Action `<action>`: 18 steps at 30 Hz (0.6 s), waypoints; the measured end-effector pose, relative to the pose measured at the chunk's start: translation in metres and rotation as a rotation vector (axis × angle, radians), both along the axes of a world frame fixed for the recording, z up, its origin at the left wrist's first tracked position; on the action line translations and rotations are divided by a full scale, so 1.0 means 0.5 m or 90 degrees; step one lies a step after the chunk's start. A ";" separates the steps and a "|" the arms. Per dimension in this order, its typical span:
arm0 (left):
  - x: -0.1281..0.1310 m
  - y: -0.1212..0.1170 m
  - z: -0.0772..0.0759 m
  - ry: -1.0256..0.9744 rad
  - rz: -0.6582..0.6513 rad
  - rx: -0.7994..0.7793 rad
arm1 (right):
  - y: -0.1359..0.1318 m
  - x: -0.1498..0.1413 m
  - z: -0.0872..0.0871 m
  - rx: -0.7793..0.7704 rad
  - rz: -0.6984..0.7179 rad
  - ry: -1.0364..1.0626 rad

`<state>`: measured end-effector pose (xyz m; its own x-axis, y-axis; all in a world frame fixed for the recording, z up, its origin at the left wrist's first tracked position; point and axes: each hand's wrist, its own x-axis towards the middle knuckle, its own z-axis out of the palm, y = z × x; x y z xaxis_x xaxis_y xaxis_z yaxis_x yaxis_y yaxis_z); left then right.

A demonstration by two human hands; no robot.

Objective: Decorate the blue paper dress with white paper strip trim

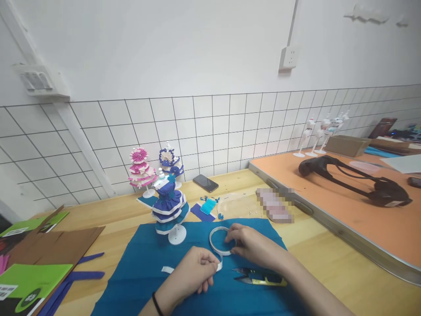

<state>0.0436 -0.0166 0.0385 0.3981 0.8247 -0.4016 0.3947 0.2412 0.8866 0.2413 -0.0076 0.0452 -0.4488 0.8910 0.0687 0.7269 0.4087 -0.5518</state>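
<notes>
My right hand (pixel 245 240) grips the right side of a thin roll of white tape (pixel 213 245), its fingers reaching inside the ring. The loose end of the tape is pinched in my left hand (pixel 199 270), just below and left of the roll. A short white strip (pixel 167 269) lies left of my left hand on the teal paper sheet (pixel 138 263). Thread snips (pixel 263 281) with yellow handles rest below my right forearm. Behind the roll, a small dress form (pixel 169 199) stands upright in a tiered blue, teal and white paper dress.
Two more dressed forms, one pink (pixel 142 169) and one blue (pixel 173 162), stand by the wall grid. A phone (pixel 205 183) and folded cyan paper (pixel 208 206) lie behind the sheet. Brown card (pixel 62 245) is at left. An orange board (pixel 329 206) carries a black headset (pixel 355 180).
</notes>
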 end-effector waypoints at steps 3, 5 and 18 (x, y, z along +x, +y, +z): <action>0.008 -0.004 0.001 -0.015 0.015 -0.004 | -0.017 -0.014 0.022 -0.001 -0.014 0.024; 0.013 -0.006 0.000 -0.040 0.012 -0.005 | -0.031 -0.023 0.038 -0.003 -0.009 0.027; 0.036 -0.020 -0.011 -0.065 0.005 -0.037 | -0.084 -0.052 0.041 0.052 -0.049 -0.211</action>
